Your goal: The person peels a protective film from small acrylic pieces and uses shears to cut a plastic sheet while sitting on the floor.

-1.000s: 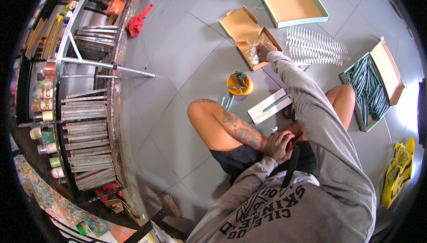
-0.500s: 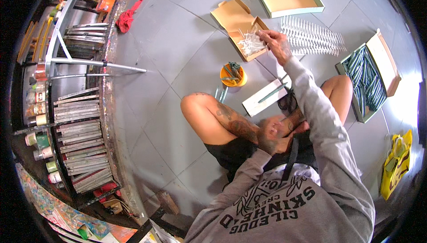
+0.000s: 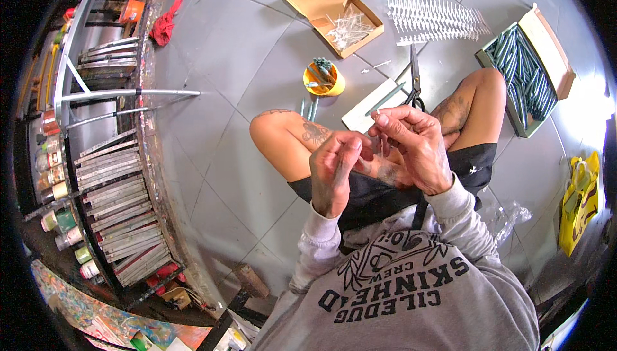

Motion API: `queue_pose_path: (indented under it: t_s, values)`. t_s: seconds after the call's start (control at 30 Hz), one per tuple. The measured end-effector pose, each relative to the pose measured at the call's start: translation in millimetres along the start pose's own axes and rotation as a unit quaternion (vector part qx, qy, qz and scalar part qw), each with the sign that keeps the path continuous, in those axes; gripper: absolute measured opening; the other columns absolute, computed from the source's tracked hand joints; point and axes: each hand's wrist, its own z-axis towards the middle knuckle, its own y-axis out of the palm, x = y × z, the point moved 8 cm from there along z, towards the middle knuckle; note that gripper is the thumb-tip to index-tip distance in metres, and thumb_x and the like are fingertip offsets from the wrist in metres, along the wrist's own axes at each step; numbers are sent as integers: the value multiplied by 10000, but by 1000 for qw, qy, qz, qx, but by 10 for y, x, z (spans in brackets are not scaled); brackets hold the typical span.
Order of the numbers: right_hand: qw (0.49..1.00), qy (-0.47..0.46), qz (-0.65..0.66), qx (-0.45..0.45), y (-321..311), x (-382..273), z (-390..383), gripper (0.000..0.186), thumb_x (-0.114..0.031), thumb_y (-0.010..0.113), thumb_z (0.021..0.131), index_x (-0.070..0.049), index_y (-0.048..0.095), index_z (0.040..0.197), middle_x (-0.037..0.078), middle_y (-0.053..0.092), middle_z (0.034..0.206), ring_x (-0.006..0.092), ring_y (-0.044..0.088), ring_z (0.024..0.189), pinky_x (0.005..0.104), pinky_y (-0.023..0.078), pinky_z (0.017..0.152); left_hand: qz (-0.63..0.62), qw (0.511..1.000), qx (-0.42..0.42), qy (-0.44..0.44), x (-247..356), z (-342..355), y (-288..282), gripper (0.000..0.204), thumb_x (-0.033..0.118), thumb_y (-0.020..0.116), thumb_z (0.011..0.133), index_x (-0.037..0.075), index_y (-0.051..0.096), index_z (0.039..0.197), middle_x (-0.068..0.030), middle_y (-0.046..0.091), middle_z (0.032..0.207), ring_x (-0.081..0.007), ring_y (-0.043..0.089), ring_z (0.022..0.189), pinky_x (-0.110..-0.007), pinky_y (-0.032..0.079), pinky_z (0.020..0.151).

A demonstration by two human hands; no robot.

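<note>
Both hands are raised close together over my lap. My left hand point(image 3: 335, 170) has its thumb and fingers pinched, but what lies in them is too small to name. My right hand point(image 3: 416, 149) pinches likewise, with a tiny pale bit at the fingertips. Just beyond them, a long white box point(image 3: 360, 118) lies on the floor with a dark green pen-like stick point(image 3: 389, 98) on top. Black scissors point(image 3: 415, 75) lie beside it. Farther off, an open brown cardboard box point(image 3: 365, 50) holds thin clear and white plastic pieces point(image 3: 349, 28).
A yellow cup point(image 3: 334, 87) of tools stands left of the white box. White spiked strips point(image 3: 437, 17) lie ahead. A green box point(image 3: 522, 84) full of dark green sticks is at right, near a yellow bag point(image 3: 578, 206) and clear crumpled plastic point(image 3: 512, 221). A paint-jar rack point(image 3: 109, 184) lines the left.
My right hand has come back from the cardboard box to above my lap. My left hand has risen to meet it. Clear crumpled plastic now shows at my right side.
</note>
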Motion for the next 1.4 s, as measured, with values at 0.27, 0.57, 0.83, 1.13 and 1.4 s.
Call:
queue_pose_path:
  t_s: [0.27, 0.57, 0.83, 1.13, 1.4]
  values:
    - [992, 33, 108, 48, 10, 85, -102, 160, -126, 668, 931, 1, 659, 1027, 124, 701, 909, 100, 623, 665, 254, 525, 584, -23, 998, 29, -53, -171, -373, 24, 195, 105, 706, 879, -16, 637, 1016, -28, 648, 906, -76, 586, 821, -225, 479, 754]
    - [993, 78, 86, -3, 98, 160, -291, 142, -125, 616, 948, 12, 652, 954, 179, 699, 955, 180, 658, 720, 308, 552, 619, -48, 996, 77, 7, 13, -445, -434, 144, 74, 678, 852, 1, 603, 950, -37, 623, 859, -91, 556, 732, -214, 458, 694]
    - [999, -11, -41, -18, 186, 79, -409, 192, -124, 608, 971, 55, 677, 979, 103, 682, 852, 140, 637, 716, 267, 531, 649, 421, 834, 183, 305, 751, -503, -141, 305, 124, 737, 822, 39, 656, 1103, -63, 679, 1038, -184, 587, 939, -337, 447, 862]
    - [994, -55, -78, -51, 281, -158, -507, 164, -90, 642, 943, 37, 692, 1034, 105, 712, 877, 134, 655, 821, 277, 538, 749, 268, 936, 132, 188, 618, -484, -116, 142, 103, 771, 820, 72, 741, 956, -24, 698, 899, -123, 560, 770, -258, 444, 697]
    - [991, 15, 89, -104, 296, 47, -466, 152, -73, 640, 942, 42, 687, 1029, 129, 712, 964, 172, 672, 859, 311, 553, 792, 68, 984, 157, 49, 391, -518, -144, 134, 87, 771, 819, 6, 706, 904, 8, 672, 868, -37, 434, 686, -193, 374, 638]
